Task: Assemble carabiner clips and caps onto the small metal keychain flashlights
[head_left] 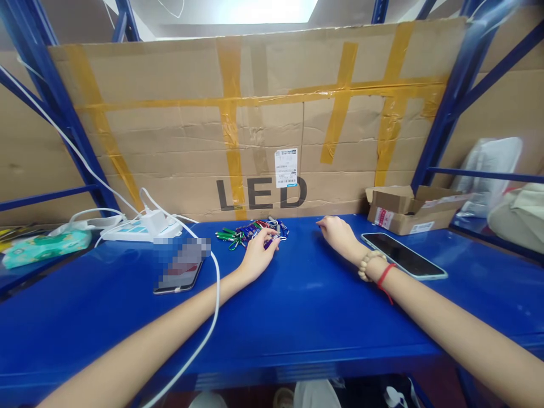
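My left hand (258, 252) is closed on a small purple keychain flashlight (269, 243) with a metal clip, held between thumb and fingers. Just behind it, touching or almost touching the hand, lies a pile of similar small keychain flashlights (244, 231) in green, blue, purple and red. My right hand (339, 235) rests to the right of the pile, back up, fingers curled together. Its palm side is hidden, so anything in it cannot be seen. A beaded bracelet (369, 263) and a red string (386, 277) circle the right wrist.
On the blue table (272, 323) a phone (403, 255) lies beside my right wrist, another phone (181, 272) at left. A white cable (217, 294) crosses my left forearm. A power strip (127, 231), tissue pack (49, 248), open box (393, 212) and cardboard wall (182, 147) stand around.
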The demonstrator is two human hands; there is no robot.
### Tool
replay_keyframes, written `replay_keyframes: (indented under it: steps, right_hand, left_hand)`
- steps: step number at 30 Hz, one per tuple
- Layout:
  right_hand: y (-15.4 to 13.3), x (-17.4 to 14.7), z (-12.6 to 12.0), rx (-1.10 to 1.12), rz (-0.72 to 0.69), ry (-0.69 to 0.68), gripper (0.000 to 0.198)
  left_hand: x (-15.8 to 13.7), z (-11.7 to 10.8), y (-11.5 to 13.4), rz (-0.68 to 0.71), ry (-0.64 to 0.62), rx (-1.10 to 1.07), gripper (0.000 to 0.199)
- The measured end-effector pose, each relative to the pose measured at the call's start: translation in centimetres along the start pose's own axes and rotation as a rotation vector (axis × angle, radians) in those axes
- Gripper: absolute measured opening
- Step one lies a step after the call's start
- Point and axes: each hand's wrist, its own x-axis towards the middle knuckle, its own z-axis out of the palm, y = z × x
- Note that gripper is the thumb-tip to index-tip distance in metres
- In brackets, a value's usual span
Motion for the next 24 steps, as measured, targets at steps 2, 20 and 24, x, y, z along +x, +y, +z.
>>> replay_keyframes:
  steps: [2, 20, 24]
  right_hand:
    - [-0.4, -0.1, 0.1, 0.034, -0.015, 0.010, 0.027]
    - [-6.5, -2.1, -0.8, 1.240, 0.181, -0.312, 0.033]
    - [-6.7, -2.3, -0.8, 1.214, 0.169, -0.266, 0.031]
  left_hand:
    - [0.0, 0.0, 0.0, -0.004, 0.000, -0.007, 0.014]
    - [0.1, 0.0, -0.3, 0.045, -0.013, -0.087, 0.009]
    - [-0.2, 0.0, 0.1, 0.081, -0.028, -0.048, 0.006]
